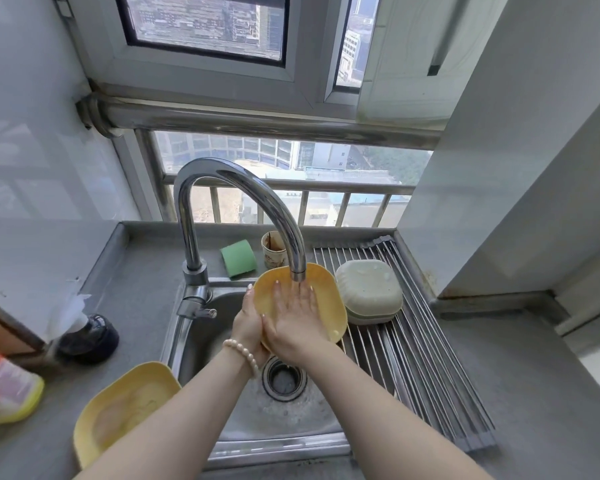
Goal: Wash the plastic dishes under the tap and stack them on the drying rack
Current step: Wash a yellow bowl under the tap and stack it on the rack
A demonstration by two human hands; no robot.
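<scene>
Tap [297,271] over glossy yellow squarish dish [329,299], left hand [248,323] gripping rim, right hand [293,320] fingers flat inside.

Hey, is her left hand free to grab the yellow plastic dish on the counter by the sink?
Probably not yet: the left hand grips the yellow dish under the tap, though the counter dish lies unobstructed.

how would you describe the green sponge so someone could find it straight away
Start at the tall chrome tap behind the sink. On the counter ledge just to its right lies the green sponge, beside a stained paper cup. It is the only green, flat rectangular thing there.
</scene>
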